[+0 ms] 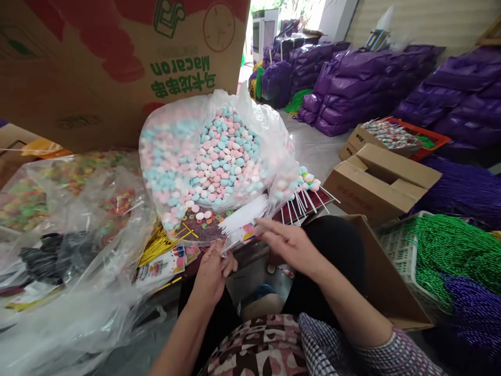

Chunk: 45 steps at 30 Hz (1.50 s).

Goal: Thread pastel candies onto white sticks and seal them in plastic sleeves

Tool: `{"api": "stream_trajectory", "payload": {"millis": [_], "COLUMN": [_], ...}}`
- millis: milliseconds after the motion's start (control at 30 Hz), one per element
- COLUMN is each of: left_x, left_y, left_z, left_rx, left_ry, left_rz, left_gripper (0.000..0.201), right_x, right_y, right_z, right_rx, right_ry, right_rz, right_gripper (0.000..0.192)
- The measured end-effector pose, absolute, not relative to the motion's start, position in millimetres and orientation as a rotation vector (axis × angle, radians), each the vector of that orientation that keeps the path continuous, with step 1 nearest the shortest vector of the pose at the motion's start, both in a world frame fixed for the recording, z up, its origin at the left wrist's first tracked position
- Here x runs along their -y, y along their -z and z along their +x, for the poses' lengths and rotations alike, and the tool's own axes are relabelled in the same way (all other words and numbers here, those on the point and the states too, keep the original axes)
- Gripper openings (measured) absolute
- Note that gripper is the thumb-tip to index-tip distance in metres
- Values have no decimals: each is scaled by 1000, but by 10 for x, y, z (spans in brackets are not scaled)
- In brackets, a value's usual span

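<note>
In the head view, the only one I have, I judge that the work is partway. Near the right corner of the table (191, 269), some candy skewers (309, 181) already carry coloured pieces, and their white ends reach past the edge. Much seems left: the clear bag (270, 130) at the middle of the surface holds very many loose pink, white and blue candies (225, 156), and a bundle of bare white sticks (243, 215) lies before it, toward the near edge.

A printed clear packet (248, 231) is at this near edge, between the two hands. My left hand (215, 263) is at its left end, the fingers curled together; I cannot tell if they clamp its film. My right hand (290, 244) is at its right end, the fingers stretched out and not closed on anything I can see.

Some parts are difficult for me. I cannot see whether the packet contains something. The bag hides part of the skewers, so I cannot count them. Cloudy plastic blurs the gummies (23, 203) at the left side of the surface, and the big carton (117, 68) behind is cut off by the top of the view.
</note>
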<state>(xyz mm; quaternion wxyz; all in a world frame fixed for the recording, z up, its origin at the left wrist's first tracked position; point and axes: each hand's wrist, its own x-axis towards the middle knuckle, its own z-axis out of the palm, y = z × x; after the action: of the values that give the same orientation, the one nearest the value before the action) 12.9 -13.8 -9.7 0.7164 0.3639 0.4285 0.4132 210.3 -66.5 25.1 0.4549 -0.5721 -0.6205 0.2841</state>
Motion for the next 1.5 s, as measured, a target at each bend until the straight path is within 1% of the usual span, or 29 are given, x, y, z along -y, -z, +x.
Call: {"api": "stream_trajectory", "payload": {"millis": [67, 100, 200, 267, 333, 400, 500, 533, 667, 833, 900, 967, 1033, 1100, 1200, 1300, 1433, 1500], "left_x": [113, 105, 105, 114, 121, 123, 119, 117, 106, 91, 90, 89, 87, 83, 79, 70, 49, 39], "left_y": [43, 26, 7, 4, -4, -17, -32, -33, -27, -13, -8, 2, 21, 50, 94, 124, 145, 153], "left_z": [176, 195, 237, 253, 253, 238, 198, 186, 163, 172, 174, 173, 166, 154, 126, 95, 62, 51], "left_rx": [-899, -881, -845, -835, -843, -849, -818, -796, -671, -584, -567, -558, -559, -565, -571, -578, -601, -597], "left_ry": [-923, -920, -908, -901, -907, -911, -915, -920, -932, -905, -896, -888, -881, -883, -897, -894, -880, -879], "left_rz": [771, 761, 746, 746, 742, 731, 705, 694, 621, 530, 510, 510, 533, 555, 562, 559, 591, 612], "left_gripper": [53, 54, 55, 55, 54, 54, 54, 53, 50, 49, 49, 50, 52, 54, 53, 52, 54, 53], "right_x": [662, 646, 533, 425, 319, 236, 174, 170, 233, 497, 671, 864, 1042, 1176, 1264, 1254, 1217, 1217], "right_y": [-358, -400, -459, -434, -367, -279, -160, -131, -87, -210, -298, -388, -466, -520, -561, -579, -581, -558], "right_z": [2384, 2532, 2904, 3042, 3104, 3136, 3193, 3215, 3280, 3223, 3145, 3050, 2956, 2871, 2764, 2691, 2660, 2680], "right_rx": [1323, 1239, 1178, 1270, 1343, 1338, 1267, 1233, 1032, 840, 791, 812, 940, 1108, 1356, 1513, 1558, 1572], "right_ry": [-580, -464, -160, -170, -269, -335, -406, -446, -574, -601, -611, -632, -698, -759, -811, -783, -767, -773], "right_rz": [-1579, -1691, -2125, -2345, -2422, -2394, -2310, -2277, -2106, -1883, -1744, -1628, -1604, -1605, -1636, -1671, -1710, -1714], "right_gripper": [45, 45, 43, 43, 42, 37, 20, 19, 35, 48, 47, 39, 30, 28, 29, 32, 42, 43]}}
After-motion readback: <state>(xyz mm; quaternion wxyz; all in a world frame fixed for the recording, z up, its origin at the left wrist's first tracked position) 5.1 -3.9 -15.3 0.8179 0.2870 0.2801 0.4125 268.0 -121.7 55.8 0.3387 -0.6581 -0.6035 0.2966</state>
